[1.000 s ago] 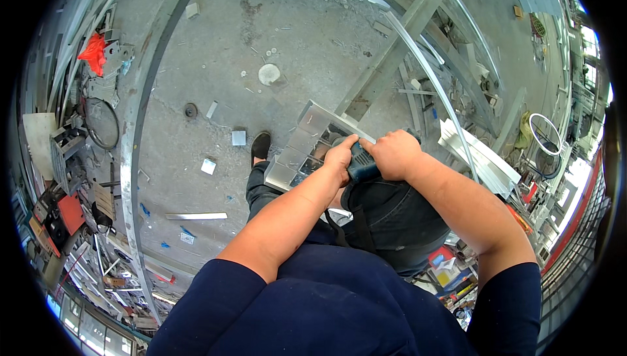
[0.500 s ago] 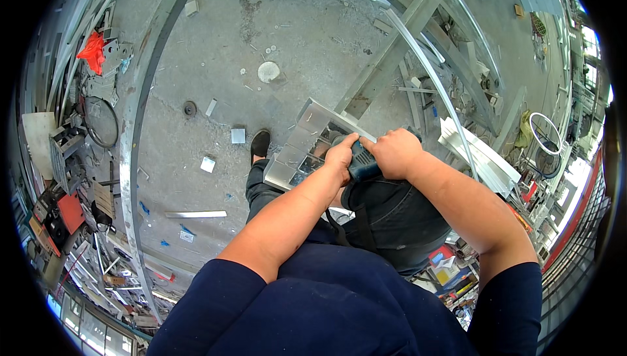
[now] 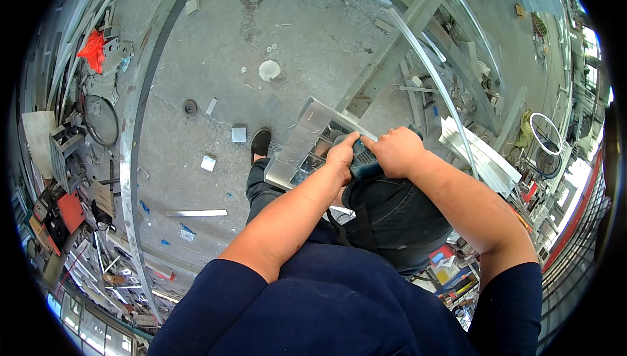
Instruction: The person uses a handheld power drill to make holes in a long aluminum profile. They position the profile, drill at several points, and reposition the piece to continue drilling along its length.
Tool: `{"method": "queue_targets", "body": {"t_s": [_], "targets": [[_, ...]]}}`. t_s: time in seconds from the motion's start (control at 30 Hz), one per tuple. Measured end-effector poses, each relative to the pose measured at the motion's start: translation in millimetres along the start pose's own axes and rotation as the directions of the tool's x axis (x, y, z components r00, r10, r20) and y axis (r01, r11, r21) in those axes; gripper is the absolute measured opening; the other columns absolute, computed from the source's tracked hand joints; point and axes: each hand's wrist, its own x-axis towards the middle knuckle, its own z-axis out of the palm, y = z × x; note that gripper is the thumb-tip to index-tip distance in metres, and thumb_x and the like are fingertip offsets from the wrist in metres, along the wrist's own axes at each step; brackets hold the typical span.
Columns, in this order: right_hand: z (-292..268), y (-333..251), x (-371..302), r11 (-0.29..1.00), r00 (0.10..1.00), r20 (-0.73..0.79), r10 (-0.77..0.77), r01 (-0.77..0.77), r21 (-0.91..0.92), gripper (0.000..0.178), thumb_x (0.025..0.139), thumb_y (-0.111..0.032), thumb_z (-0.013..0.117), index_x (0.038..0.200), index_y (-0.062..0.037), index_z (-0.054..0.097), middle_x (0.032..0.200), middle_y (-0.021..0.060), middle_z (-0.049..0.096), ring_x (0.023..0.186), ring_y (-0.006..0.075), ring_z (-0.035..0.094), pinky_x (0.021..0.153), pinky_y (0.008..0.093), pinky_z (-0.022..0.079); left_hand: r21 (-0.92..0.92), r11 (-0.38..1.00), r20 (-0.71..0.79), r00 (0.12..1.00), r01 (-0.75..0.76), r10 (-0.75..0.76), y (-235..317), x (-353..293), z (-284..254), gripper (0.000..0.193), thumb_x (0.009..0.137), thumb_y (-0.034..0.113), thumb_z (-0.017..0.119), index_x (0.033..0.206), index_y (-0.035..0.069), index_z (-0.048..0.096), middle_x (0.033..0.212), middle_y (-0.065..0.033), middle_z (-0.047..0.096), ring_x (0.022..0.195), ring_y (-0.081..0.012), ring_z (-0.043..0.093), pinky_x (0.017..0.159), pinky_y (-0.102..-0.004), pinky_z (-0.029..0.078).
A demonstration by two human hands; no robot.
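Power tool (image 3: 364, 161) above littered floor (image 3: 212, 62)

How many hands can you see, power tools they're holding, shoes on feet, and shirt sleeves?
Bare left hand and bare right hand: 2
Dark teal handheld power tool: 1
Black low-cut shoe: 1
Navy cloth sleeves: 2
Total: 6
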Motion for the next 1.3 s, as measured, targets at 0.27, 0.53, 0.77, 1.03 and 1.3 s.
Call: {"method": "queue_targets", "body": {"t_s": [0.27, 0.53, 0.77, 1.03, 1.3], "targets": [[-3.6, 0.4, 0.4, 1.0, 1.0, -0.002, -0.012, 0.012, -0.007, 0.066, 0.076, -0.016, 0.063, 0.141, -0.011, 0.05, 0.09, 0.0093, 0.072, 0.085, 0.0276, 0.07, 0.073, 0.0379, 0.053, -0.016, 1.0, 0.01, 1.0, 0.007, -0.007, -0.5, 5.2, -2.7, 0.036, 0.087, 0.036, 0.072, 0.099, 0.004, 0.061, 0.087, -0.0098, 0.067, 0.07, -0.0254, 0.069, 0.064, -0.0424, 0.058], [-1.7, 0.2, 0.3, 1.0, 1.0, -0.006, -0.004, 0.004, 0.003, 0.06, 0.078, -0.016, 0.063, 0.137, -0.011, 0.053, 0.087, 0.0088, 0.072, 0.083, 0.0278, 0.07, 0.07, 0.0386, 0.053, -0.029, 0.999, 0.049, 0.999, 0.021, -0.02, -1.2, 4.3, -2.0, 0.036, 0.087, 0.035, 0.072, 0.099, 0.003, 0.062, 0.087, -0.0091, 0.067, 0.071, -0.0255, 0.069, 0.065, -0.0419, 0.058], [-0.5, -0.7, -2.7, 1.0, 0.999, -0.032, -0.01, 0.01, 0.002, 0.056, 0.079, -0.017, 0.061, 0.135, -0.0128, 0.055, 0.085, 0.0086, 0.071, 0.082, 0.0283, 0.069, 0.07, 0.0394, 0.052, -0.046, 0.999, 0.063, 0.998, 0.004, -0.001, -4.2, 8.3, -2.5, 0.037, 0.087, 0.034, 0.072, 0.103, 0.003, 0.061, 0.091, -0.0091, 0.067, 0.074, -0.0254, 0.069, 0.067, -0.0425, 0.058], [1.9, -2.5, -1.5, 1.0, 1.0, -0.024, 0.019, -0.019, -0.02, 0.054, 0.079, -0.016, 0.061, 0.134, -0.0138, 0.056, 0.088, 0.0085, 0.072, 0.085, 0.0274, 0.069, 0.071, 0.0389, 0.052, 0.028, 1.0, 0.021, 1.0, 0.014, -0.015, 3.1, -8.7, 5.1, 0.026, 0.091, 0.037, 0.066, 0.094, 0.011, 0.062, 0.083, -0.0057, 0.069, 0.07, -0.024, 0.07, 0.067, -0.0415, 0.059], [-1.6, -4.1, 9.1, 0.999, 0.999, -0.033, 0.032, -0.033, -0.033, 0.06, 0.076, -0.015, 0.063, 0.135, -0.0142, 0.055, 0.091, 0.0082, 0.072, 0.088, 0.0272, 0.069, 0.073, 0.0392, 0.053, 0.042, 0.999, 0.071, 0.997, 0.01, -0.013, 12.9, 12.1, -3.3, 0.026, 0.091, 0.039, 0.064, 0.092, 0.014, 0.064, 0.083, -0.005, 0.07, 0.072, -0.0241, 0.07, 0.067, -0.0412, 0.057]]}}
